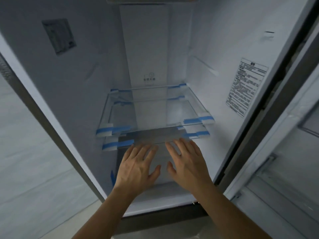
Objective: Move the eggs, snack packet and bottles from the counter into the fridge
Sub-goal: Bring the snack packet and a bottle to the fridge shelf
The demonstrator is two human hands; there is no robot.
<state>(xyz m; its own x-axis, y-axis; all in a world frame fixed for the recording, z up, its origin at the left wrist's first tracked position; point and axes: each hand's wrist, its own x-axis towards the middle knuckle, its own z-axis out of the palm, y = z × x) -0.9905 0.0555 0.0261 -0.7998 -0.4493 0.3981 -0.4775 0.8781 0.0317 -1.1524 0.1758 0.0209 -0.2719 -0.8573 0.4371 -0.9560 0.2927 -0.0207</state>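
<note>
Fridge (215, 54): door (283, 152) swung open at right; interior bare, nothing stored.
Sticker (59, 36): left inner wall, far.
Upper glass shelf (155, 107): mid-height, blue tape (105, 131) at corners.
Lower glass shelf (155, 138): just beneath, likewise taped.
Left hand (136, 168): flat, fingers spread, holding nothing, near the lower shelf's front edge.
Right hand (188, 163): same pose, just beside, empty.
Label (246, 87): right inner wall.
Eggs, snack packet, bottles: out of view, presumably on the counter.
Step, judged: checking the shelves before loading. Next: turning away to fetch the first item.
</note>
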